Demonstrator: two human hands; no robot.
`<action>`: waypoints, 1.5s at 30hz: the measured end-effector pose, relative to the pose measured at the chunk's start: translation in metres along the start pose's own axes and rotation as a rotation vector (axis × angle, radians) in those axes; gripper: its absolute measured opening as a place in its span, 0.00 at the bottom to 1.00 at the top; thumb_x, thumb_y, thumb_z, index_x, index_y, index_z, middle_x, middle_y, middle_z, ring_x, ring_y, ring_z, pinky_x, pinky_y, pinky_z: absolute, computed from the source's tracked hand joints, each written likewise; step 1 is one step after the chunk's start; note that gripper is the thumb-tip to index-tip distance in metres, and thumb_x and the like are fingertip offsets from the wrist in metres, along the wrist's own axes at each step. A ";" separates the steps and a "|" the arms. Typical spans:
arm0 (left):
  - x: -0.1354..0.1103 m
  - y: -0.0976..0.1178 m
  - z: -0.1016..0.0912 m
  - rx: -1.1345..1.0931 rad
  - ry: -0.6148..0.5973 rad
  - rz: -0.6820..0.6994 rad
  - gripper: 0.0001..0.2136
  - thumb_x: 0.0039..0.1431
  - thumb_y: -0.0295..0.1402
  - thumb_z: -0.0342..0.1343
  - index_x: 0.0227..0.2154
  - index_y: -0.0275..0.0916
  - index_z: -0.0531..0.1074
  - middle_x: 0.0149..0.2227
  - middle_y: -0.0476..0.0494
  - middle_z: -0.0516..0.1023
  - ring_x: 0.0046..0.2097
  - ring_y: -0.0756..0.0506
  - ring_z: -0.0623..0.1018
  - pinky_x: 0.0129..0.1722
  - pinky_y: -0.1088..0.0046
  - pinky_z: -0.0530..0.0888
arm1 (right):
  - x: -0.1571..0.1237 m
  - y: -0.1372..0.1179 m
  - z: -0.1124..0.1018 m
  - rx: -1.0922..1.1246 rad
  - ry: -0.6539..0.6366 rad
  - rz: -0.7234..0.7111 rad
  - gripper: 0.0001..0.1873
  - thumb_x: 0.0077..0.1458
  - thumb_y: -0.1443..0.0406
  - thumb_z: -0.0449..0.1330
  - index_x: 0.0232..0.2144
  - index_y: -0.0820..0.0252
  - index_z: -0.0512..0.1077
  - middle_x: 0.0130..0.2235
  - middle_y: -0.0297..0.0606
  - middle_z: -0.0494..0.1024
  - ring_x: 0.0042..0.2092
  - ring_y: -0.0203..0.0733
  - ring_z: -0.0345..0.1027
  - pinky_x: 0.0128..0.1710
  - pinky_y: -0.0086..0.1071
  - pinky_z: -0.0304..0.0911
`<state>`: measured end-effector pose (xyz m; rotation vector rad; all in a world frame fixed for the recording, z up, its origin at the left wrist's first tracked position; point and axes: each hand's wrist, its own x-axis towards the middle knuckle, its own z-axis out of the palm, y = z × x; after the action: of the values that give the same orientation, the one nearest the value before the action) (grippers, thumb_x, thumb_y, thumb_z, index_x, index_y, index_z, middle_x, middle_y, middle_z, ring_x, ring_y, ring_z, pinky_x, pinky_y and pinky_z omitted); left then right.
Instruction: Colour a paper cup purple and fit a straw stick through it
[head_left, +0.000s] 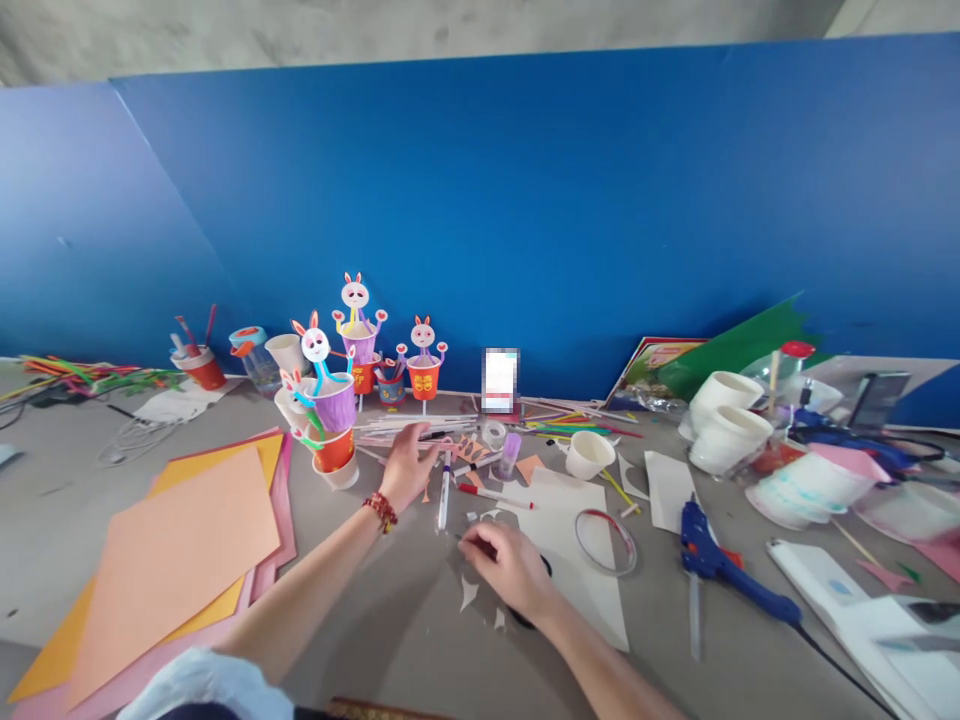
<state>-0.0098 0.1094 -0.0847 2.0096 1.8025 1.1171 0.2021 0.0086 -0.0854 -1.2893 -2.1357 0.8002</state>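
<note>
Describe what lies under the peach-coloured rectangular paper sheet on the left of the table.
Under the peach-coloured rectangular paper sheet, edges of yellow-orange paper and pink paper stick out. The rest of them, and anything lying wholly beneath, is covered and cannot be seen.

Both hands ungloved: left hand point(409, 468), right hand point(514, 570). Left wrist wears a bracelet point(381, 512) of small round beads, reddish-brown, looking like more than one strand, a yellowish bit at its lower side. Bead detail too small to read. Left forearm bare up to a white sleeve point(206, 685), pale, faintly bluish in its folds, puffed and crumpled. Dark cloth point(214, 713), near navy, shows below it at the frame's bottom edge. Right forearm bare as far as visible.
</note>
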 end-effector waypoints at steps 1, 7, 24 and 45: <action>-0.016 0.006 -0.004 -0.021 -0.042 0.062 0.14 0.63 0.35 0.54 0.51 0.41 0.70 0.52 0.39 0.75 0.55 0.40 0.74 0.53 0.59 0.73 | 0.000 -0.001 -0.001 0.003 0.007 -0.004 0.09 0.60 0.64 0.58 0.29 0.57 0.76 0.28 0.34 0.79 0.30 0.39 0.71 0.30 0.28 0.58; -0.090 0.026 -0.034 -0.018 -0.266 0.408 0.10 0.60 0.28 0.53 0.44 0.42 0.74 0.49 0.41 0.77 0.53 0.40 0.73 0.56 0.54 0.71 | 0.001 -0.010 -0.034 -0.006 0.065 -0.011 0.10 0.62 0.62 0.55 0.32 0.56 0.75 0.31 0.35 0.80 0.33 0.40 0.72 0.34 0.29 0.62; -0.110 0.036 -0.041 0.225 -0.522 0.550 0.17 0.61 0.33 0.54 0.53 0.40 0.70 0.58 0.37 0.70 0.59 0.35 0.68 0.57 0.51 0.70 | -0.048 -0.001 -0.044 -0.598 -0.117 0.027 0.21 0.53 0.64 0.62 0.51 0.55 0.72 0.50 0.44 0.76 0.51 0.55 0.69 0.47 0.44 0.68; -0.112 0.019 -0.032 0.208 -0.431 0.524 0.21 0.61 0.32 0.54 0.57 0.39 0.66 0.65 0.35 0.63 0.66 0.35 0.63 0.62 0.49 0.66 | -0.067 0.011 -0.063 -0.683 0.093 0.072 0.12 0.54 0.61 0.59 0.41 0.55 0.75 0.43 0.42 0.77 0.45 0.50 0.72 0.41 0.39 0.69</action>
<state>-0.0117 -0.0088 -0.0939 2.6850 1.2528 0.5370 0.2798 -0.0340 -0.0584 -1.6904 -2.3848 0.0039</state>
